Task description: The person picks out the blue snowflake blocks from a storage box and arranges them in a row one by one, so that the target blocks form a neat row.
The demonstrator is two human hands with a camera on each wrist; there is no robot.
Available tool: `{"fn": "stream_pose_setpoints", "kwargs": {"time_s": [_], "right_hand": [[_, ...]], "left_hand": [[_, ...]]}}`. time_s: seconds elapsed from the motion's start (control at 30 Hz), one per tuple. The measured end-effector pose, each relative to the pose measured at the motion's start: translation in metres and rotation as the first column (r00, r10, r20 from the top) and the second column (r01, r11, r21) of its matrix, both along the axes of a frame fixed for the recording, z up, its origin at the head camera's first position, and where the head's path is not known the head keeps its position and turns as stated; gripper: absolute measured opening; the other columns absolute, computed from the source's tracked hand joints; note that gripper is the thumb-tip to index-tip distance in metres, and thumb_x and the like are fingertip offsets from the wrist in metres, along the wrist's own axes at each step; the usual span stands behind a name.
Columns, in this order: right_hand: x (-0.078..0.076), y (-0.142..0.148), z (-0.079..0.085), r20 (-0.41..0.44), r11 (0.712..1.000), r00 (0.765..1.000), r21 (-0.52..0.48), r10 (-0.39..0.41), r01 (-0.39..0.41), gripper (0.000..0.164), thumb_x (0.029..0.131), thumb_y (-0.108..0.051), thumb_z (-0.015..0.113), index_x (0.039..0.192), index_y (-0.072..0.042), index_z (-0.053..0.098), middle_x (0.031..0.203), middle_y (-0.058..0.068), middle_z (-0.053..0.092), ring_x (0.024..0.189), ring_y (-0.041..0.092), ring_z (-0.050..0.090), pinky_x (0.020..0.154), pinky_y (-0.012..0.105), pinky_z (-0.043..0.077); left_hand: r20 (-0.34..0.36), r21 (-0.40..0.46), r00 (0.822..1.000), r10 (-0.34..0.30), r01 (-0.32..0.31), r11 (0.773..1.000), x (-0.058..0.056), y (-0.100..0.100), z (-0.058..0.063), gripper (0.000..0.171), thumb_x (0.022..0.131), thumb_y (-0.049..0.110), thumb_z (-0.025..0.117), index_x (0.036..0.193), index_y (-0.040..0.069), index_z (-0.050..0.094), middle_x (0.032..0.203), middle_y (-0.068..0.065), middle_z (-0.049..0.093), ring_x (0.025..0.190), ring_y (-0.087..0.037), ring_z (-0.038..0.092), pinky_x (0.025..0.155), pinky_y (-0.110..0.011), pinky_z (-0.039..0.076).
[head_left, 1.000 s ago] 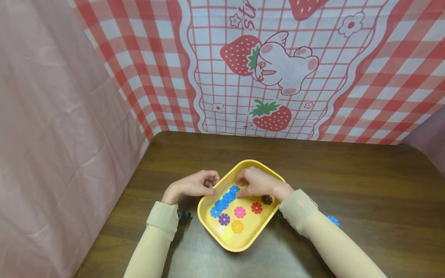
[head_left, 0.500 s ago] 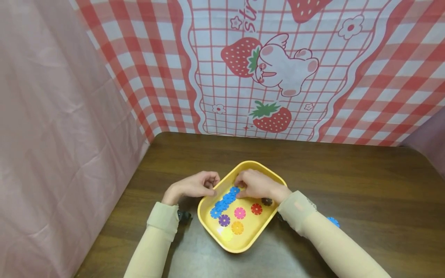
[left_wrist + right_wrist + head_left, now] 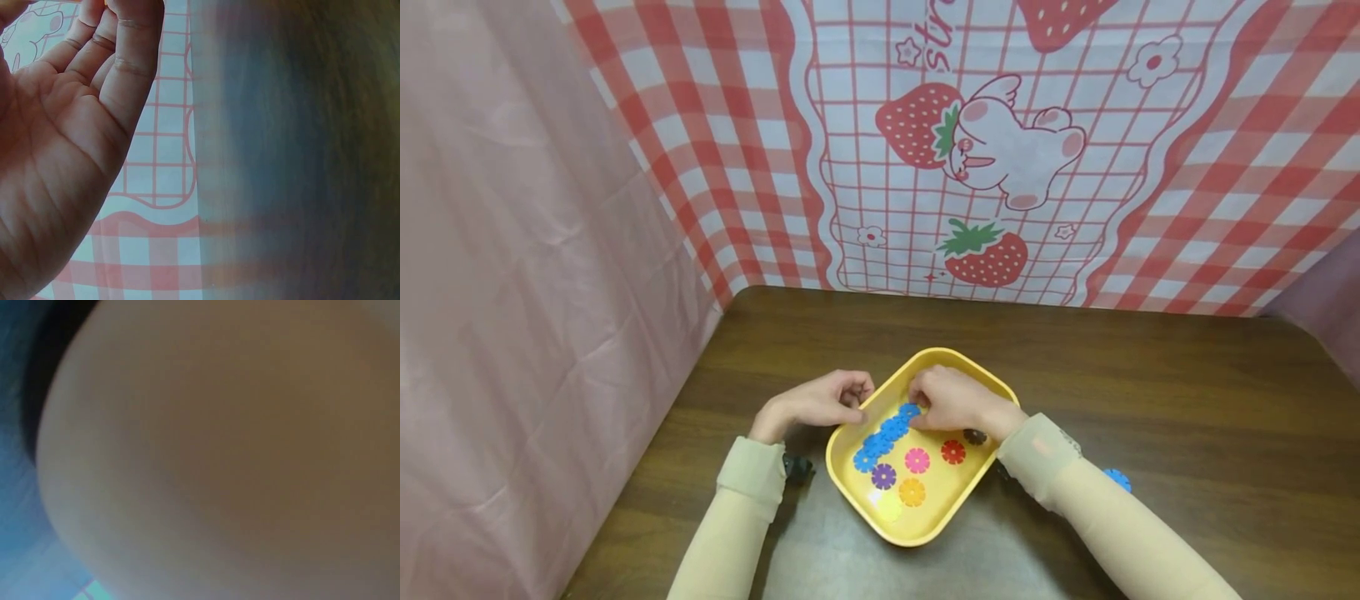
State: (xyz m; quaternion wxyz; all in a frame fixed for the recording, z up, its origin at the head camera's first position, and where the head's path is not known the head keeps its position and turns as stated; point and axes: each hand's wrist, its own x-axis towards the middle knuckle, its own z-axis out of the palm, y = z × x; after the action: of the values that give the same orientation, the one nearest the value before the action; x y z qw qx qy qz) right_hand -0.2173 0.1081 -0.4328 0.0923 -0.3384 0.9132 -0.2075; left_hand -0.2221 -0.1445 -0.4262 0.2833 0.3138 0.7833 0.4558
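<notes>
In the head view, my left hand (image 3: 820,398) holds the upper left rim of a yellow tray (image 3: 958,508), with the thumb lapping over the edge. The left wrist view shows its palm (image 3: 56,144) and bent fingers. My right hand (image 3: 958,400) reaches into the tray, pinching a blue snowflake disc (image 3: 909,411) at the upper end of an overlapping row of blue snowflake discs (image 3: 880,442); its fingertips are partly hidden. Lower in the tray lie purple (image 3: 883,477), pink (image 3: 917,460), orange (image 3: 912,492), yellow (image 3: 890,506), red (image 3: 953,452) and dark brown discs (image 3: 975,437).
The tray stands on a brown wooden table (image 3: 1187,392). Another blue disc (image 3: 1117,479) lies on the table beside the right forearm. A red-and-white strawberry cloth (image 3: 1000,150) hangs behind, and a pink curtain (image 3: 535,292) at left. Blurred skin nearly fills the right wrist view.
The right hand and the blue disc at its fingertips have shifted very slightly. The left hand stays at the tray rim.
</notes>
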Motion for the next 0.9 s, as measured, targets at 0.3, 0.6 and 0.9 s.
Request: {"fn": "stream_pose_setpoints", "kwargs": {"time_s": [0.3,0.6,0.9], "right_hand": [[0.003,0.004,0.002,0.004,0.999,1.0,-0.042,-0.015,0.015,0.021,0.077,-0.026,0.082,0.084,-0.012,0.068,0.07,-0.006,0.055,0.063,0.008,0.049,0.061,0.026,0.044],[0.01,0.022,0.016,-0.07,0.988,0.996,-0.142,0.047,-0.056,0.019,0.077,-0.023,0.083,0.086,-0.012,0.069,0.071,-0.007,0.058,0.062,0.005,0.048,0.06,0.026,0.044],[0.026,0.05,0.036,-0.118,0.982,0.993,-0.19,0.0,-0.022,0.021,0.076,-0.021,0.085,0.09,-0.015,0.07,0.073,-0.008,0.058,0.066,0.01,0.052,0.06,0.026,0.046]], "left_hand": [[0.002,0.003,1.0,0.004,-0.004,1.0,0.0,0.0,0.0,0.016,0.084,0.003,0.066,0.097,0.003,0.056,0.082,-0.003,0.06,0.07,-0.014,0.054,0.062,-0.025,0.043],[-0.008,-0.012,1.0,0.008,-0.008,1.0,0.0,-0.001,0.001,0.017,0.084,0.004,0.067,0.098,0.004,0.057,0.083,-0.002,0.059,0.07,-0.014,0.053,0.063,-0.026,0.044],[-0.012,-0.012,1.0,0.006,-0.007,1.0,0.0,-0.001,0.0,0.017,0.084,0.005,0.067,0.098,0.004,0.057,0.083,-0.003,0.059,0.069,-0.014,0.053,0.062,-0.026,0.043]]}}
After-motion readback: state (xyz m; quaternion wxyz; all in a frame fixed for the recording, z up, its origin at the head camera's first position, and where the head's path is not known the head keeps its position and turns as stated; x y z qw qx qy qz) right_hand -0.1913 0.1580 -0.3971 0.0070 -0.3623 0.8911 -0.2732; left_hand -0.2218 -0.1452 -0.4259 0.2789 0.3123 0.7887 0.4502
